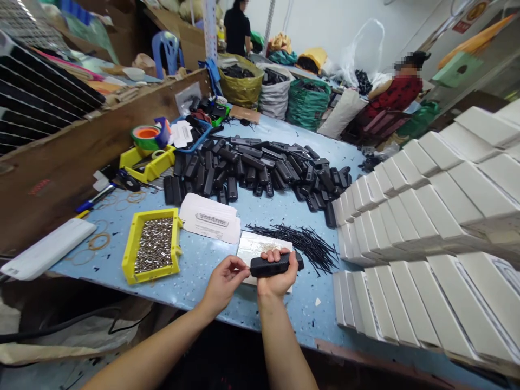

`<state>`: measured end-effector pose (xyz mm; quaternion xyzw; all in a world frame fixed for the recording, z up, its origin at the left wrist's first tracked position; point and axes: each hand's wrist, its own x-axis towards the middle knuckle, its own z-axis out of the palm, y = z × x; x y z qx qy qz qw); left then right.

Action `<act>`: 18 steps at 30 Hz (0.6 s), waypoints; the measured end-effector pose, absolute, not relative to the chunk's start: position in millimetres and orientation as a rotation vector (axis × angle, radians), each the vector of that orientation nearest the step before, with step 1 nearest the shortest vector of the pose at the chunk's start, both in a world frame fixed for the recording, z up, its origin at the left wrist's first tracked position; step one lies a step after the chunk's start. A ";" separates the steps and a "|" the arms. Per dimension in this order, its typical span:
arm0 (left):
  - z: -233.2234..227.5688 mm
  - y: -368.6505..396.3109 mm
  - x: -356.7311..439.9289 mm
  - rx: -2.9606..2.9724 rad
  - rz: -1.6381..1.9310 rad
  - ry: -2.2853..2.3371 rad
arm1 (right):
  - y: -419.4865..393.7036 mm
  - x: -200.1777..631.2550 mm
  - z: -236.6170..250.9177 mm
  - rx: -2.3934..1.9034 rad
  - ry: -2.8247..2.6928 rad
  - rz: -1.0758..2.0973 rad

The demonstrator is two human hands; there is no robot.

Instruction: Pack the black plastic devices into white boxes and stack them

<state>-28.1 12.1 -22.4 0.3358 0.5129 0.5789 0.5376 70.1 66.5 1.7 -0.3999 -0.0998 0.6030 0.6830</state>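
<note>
My right hand (278, 283) is wrapped around a black, oblong plastic casing (270, 265), held roughly level above the near part of the table. At the casing's left end my left hand (225, 281) is closed in a pinch, thumb against fingertips. Whatever lies in that pinch is too small to make out. Under the casing is a white block (260, 245) on the blue table. Thin black strips (311, 244) lie in a heap just beyond my right hand. Left of my hands, a yellow bin (129, 246) holds many small metal pieces.
A large pile of black casings (252, 165) spreads across the table's middle. Stacked white boxes (406, 303) line the right side. A printed paper sheet (211, 222), a second yellow bin (152, 169) and a wooden board (81, 157) are on the left. Two people are farther back.
</note>
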 end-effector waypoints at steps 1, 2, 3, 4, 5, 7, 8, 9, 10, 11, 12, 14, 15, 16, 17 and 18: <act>-22.0 10.1 -28.6 0.745 1.388 1.208 | 64.0 65.2 0.8 -0.883 -0.270 1.325; -21.1 7.0 -29.7 0.690 1.391 1.191 | 61.0 59.8 0.2 -0.860 -0.344 1.276; -19.7 3.3 -32.2 0.644 1.382 1.171 | 57.6 54.3 -0.2 -0.827 -0.446 1.214; -17.9 -0.6 -37.2 0.617 1.368 1.157 | 53.9 49.5 -0.5 -0.785 -0.563 1.158; -15.7 -4.2 -45.8 0.618 1.355 1.165 | 50.1 46.1 -0.7 -0.743 -0.677 1.127; -10.4 -8.0 -77.6 0.726 1.348 1.295 | 43.2 45.6 -1.9 -0.709 -0.826 1.194; -7.2 -7.2 -101.2 0.820 1.356 1.431 | 40.5 48.7 -3.5 -0.733 -0.850 1.282; -3.5 -3.9 -129.0 0.925 1.358 1.611 | 38.1 53.7 -6.1 -0.784 -0.841 1.366; 0.6 2.2 -159.9 1.040 1.348 1.811 | 36.0 59.9 -9.7 -0.852 -0.815 1.429; 5.3 11.4 -192.0 1.109 1.288 2.033 | 33.9 66.4 -14.2 -0.928 -0.784 1.463; 10.5 23.8 -223.5 1.122 1.201 2.245 | 31.9 72.6 -19.2 -1.001 -0.754 1.475; 22.1 57.4 -279.4 1.093 1.160 2.371 | 27.7 81.2 -27.9 -1.110 -0.713 1.470; 28.5 77.2 -301.9 1.079 1.154 2.418 | 25.7 83.1 -30.5 -1.142 -0.706 1.468; 35.2 97.7 -320.3 1.074 1.153 2.459 | 24.1 83.6 -31.6 -1.160 -0.707 1.469; 42.3 117.2 -334.7 1.063 1.145 2.497 | 22.9 83.0 -31.1 -1.167 -0.714 1.468; 49.5 134.4 -345.2 1.056 1.123 2.526 | 22.3 82.1 -29.4 -1.166 -0.725 1.465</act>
